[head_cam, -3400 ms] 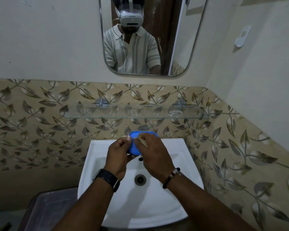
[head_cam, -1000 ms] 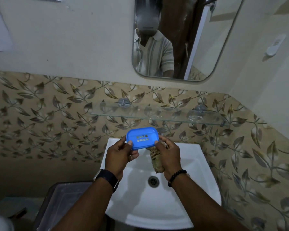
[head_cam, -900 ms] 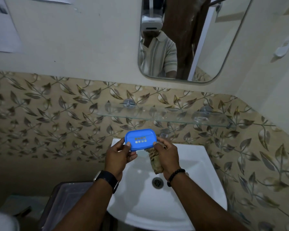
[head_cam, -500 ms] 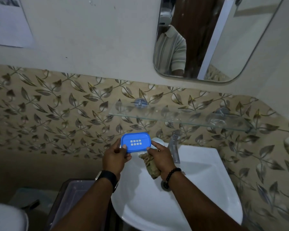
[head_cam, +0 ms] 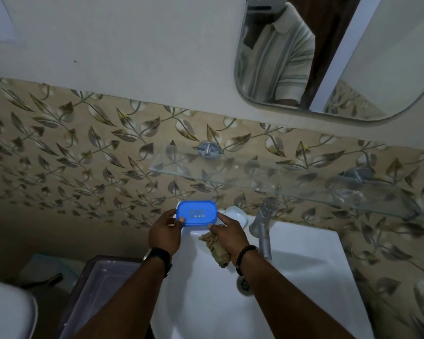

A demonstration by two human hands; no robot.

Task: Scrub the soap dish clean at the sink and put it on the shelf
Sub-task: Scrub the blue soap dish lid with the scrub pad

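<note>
The blue soap dish [head_cam: 197, 213] is held level above the back left corner of the sink [head_cam: 304, 260], below the glass shelf [head_cam: 230, 172] and left of the tap [head_cam: 263, 223]. Its left end is pinched by the left hand [head_cam: 165, 232], thumb on top. Its right end is steadied by the thumb and forefinger of the right hand [head_cam: 227, 234], whose remaining fingers are closed around a brown scrubbing rag [head_cam: 217, 250], so the rag is kept over the sink rather than dripped elsewhere. The slotted face is turned upward, probably so it can be checked before being lifted. The scrubbing is judged finished, and the shelf placement is not yet done. A white object just right of the soap dish, against the sink's back edge, cannot be identified.
</note>
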